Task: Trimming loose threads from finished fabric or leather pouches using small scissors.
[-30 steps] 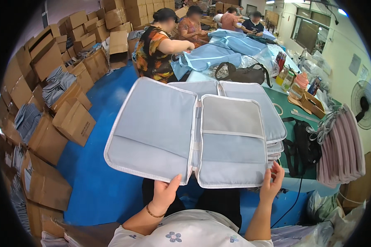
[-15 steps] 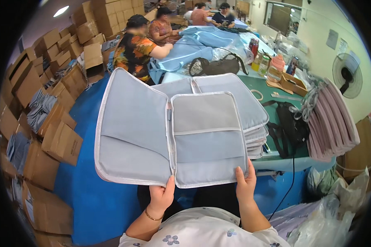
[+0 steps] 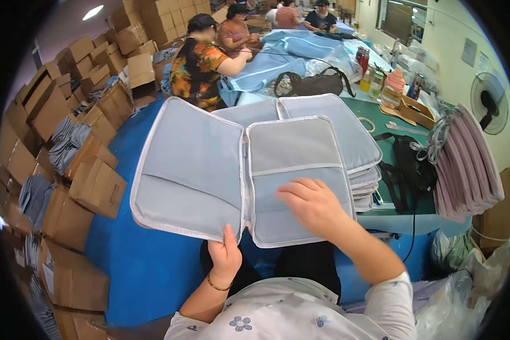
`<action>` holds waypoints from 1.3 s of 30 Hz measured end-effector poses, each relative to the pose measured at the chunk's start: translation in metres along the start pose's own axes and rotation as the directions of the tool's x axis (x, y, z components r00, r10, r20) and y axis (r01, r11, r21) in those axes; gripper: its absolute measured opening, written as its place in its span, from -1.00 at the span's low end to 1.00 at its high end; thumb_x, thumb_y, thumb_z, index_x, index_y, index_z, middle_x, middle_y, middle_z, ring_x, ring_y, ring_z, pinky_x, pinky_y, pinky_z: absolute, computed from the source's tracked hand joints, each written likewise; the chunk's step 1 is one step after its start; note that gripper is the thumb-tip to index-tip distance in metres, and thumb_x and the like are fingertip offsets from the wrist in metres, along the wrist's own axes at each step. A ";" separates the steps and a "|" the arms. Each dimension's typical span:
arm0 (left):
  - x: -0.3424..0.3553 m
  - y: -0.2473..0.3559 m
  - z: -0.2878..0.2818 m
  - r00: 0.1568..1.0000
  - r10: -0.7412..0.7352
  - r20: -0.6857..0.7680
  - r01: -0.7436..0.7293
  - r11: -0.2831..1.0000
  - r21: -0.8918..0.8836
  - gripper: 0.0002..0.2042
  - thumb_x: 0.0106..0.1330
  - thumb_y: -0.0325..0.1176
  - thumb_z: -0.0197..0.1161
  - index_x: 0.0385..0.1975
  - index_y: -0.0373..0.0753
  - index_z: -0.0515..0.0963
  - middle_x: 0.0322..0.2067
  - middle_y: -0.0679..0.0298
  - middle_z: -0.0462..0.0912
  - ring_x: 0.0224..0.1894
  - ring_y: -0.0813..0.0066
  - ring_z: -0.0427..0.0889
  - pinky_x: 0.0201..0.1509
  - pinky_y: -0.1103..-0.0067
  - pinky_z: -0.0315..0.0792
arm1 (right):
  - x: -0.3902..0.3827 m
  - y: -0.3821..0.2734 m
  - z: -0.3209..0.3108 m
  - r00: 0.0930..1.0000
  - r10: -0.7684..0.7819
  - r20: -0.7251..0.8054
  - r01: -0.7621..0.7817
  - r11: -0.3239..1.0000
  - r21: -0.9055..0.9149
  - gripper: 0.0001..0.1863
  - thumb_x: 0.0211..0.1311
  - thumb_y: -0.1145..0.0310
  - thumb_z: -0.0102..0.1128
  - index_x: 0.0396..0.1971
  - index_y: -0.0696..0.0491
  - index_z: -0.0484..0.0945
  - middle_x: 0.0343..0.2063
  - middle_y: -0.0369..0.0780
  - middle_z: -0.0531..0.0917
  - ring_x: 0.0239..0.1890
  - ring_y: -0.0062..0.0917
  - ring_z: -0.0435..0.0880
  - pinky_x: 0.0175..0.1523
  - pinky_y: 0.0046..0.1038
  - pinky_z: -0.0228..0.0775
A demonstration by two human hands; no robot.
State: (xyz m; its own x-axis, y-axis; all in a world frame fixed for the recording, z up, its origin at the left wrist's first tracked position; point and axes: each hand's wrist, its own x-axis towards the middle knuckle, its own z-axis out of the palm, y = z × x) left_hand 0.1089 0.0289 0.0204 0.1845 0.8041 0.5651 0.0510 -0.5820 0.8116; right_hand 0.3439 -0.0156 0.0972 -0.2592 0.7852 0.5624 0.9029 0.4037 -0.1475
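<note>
An open pale grey-blue fabric case (image 3: 190,153) with white binding is spread before me, its left half a larger panel with a slanted pocket, its right half with a grey upper section and pockets. My left hand (image 3: 224,258) grips the bottom edge near the spine, thumb on top. My right hand (image 3: 306,201), slightly blurred, is over the right half's middle pocket, fingers loosely bent and apparently holding nothing; whether they touch the fabric I cannot tell. Behind it, more such cases (image 3: 328,119) lie stacked on the green-topped table (image 3: 394,184).
Cardboard boxes (image 3: 93,192) with folded fabric line the left above blue flooring (image 3: 124,272). Co-workers (image 3: 198,73) work at the far table with blue fabric (image 3: 272,56). A black bag (image 3: 405,170), bottles (image 3: 391,88), standing pink padded pieces (image 3: 467,158) and a fan (image 3: 487,107) are to the right.
My right hand has left the lower right edge and moved up and leftward onto the case's right half. My left hand still holds the bottom edge.
</note>
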 end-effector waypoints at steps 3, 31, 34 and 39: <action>-0.004 0.010 -0.007 1.000 -0.008 0.017 0.007 1.000 0.014 -0.69 0.42 -0.46 -0.08 0.06 -0.54 0.30 0.04 0.02 0.44 0.09 0.27 0.42 0.18 0.46 0.25 | 0.054 0.004 0.023 0.973 -0.171 0.157 0.184 0.980 -0.077 -0.64 0.04 0.48 0.07 -0.08 0.03 0.50 0.04 -0.31 0.49 -0.03 -0.42 0.52 -0.02 -0.38 0.38; -0.027 -0.011 -0.016 0.996 -0.083 -0.038 0.085 0.995 0.052 -0.79 0.36 -0.46 0.01 -0.12 -0.46 0.46 -0.23 0.00 0.57 -0.21 0.13 0.56 -0.07 0.43 0.41 | 0.116 0.057 0.094 0.916 -0.364 0.167 0.381 0.922 -0.077 -0.72 -0.15 0.47 0.16 -0.36 -0.12 0.66 -0.26 -0.55 0.67 -0.23 -0.61 0.53 -0.20 -0.56 0.48; -0.028 -0.009 -0.015 0.994 -0.096 -0.052 0.097 0.995 0.023 -0.79 0.36 -0.46 0.02 -0.12 -0.46 0.46 -0.22 0.01 0.57 -0.21 0.13 0.56 -0.07 0.43 0.41 | 0.114 0.057 0.095 0.921 -0.362 0.142 0.375 0.924 -0.072 -0.74 -0.15 0.47 0.16 -0.38 -0.12 0.67 -0.27 -0.54 0.67 -0.24 -0.61 0.54 -0.20 -0.56 0.48; -0.031 -0.012 -0.014 0.996 -0.067 -0.060 0.072 0.994 0.081 -0.80 0.35 -0.45 0.04 -0.14 -0.45 0.47 -0.23 0.01 0.57 -0.22 0.11 0.55 -0.09 0.42 0.41 | 0.113 0.056 0.095 0.923 -0.378 0.071 0.381 0.924 -0.031 -0.76 -0.15 0.48 0.16 -0.41 -0.09 0.67 -0.29 -0.50 0.65 -0.26 -0.58 0.55 -0.20 -0.55 0.48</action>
State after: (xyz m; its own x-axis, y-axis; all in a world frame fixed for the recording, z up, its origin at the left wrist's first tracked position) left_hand 0.0891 0.0124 -0.0045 0.1211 0.8471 0.5175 0.1431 -0.5307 0.8354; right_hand 0.3323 0.1402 0.0750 -0.6049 0.6058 0.5168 0.7465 0.6574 0.1030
